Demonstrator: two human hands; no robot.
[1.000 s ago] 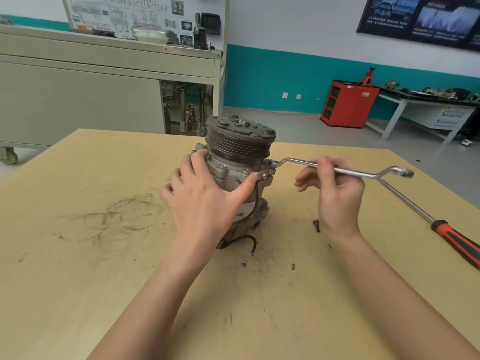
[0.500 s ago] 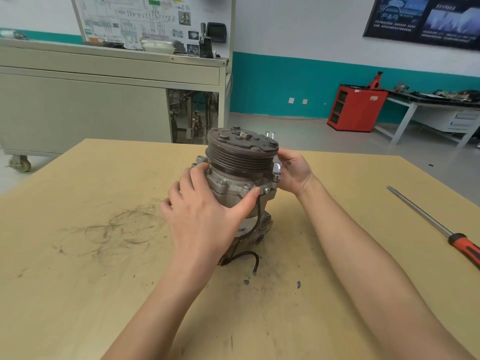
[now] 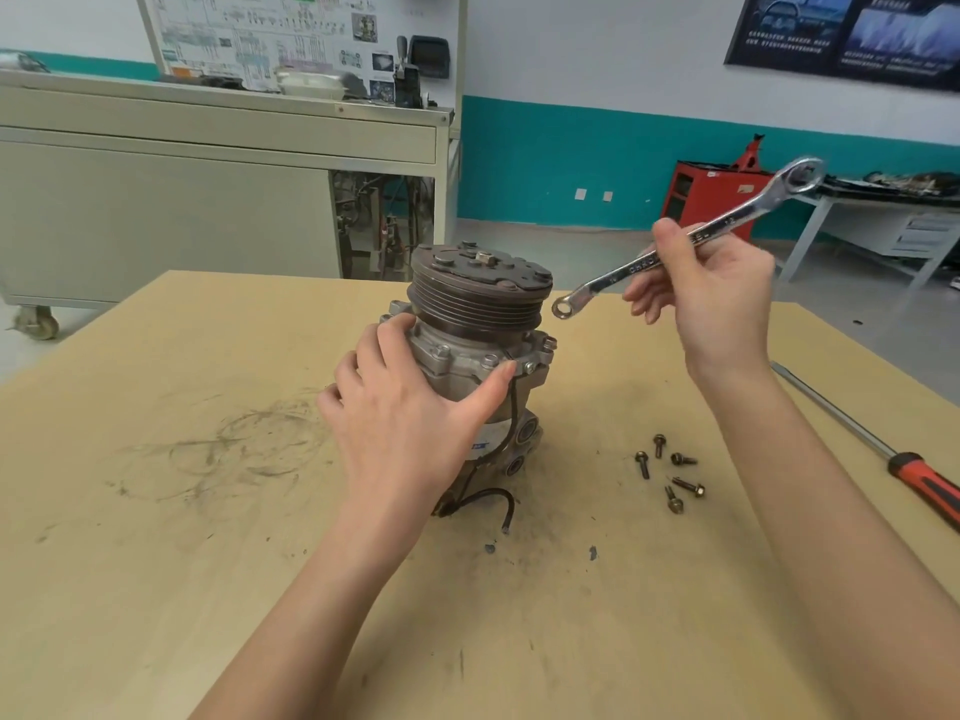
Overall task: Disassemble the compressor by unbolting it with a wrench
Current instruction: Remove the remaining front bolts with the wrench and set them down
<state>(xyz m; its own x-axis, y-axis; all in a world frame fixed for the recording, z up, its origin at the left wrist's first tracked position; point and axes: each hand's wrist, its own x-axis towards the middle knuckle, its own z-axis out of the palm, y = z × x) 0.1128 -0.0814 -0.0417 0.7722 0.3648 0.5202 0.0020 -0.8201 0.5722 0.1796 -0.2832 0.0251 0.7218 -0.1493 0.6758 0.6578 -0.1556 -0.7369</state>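
The scuffed wooden table (image 3: 156, 563) carries the upright compressor (image 3: 478, 304), five loose bolts (image 3: 682, 459) and a red-handled screwdriver (image 3: 924, 485).

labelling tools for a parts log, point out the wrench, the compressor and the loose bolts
wrench (image 3: 623, 273): head view, stamped shaft near its small ring end
compressor (image 3: 478, 304): head view, grooved pulley at the top
loose bolts (image 3: 687, 485): head view, shank of one bolt in the cluster

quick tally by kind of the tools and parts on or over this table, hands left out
compressor: 1
wrench: 1
screwdriver: 1
loose bolts: 5
total: 8
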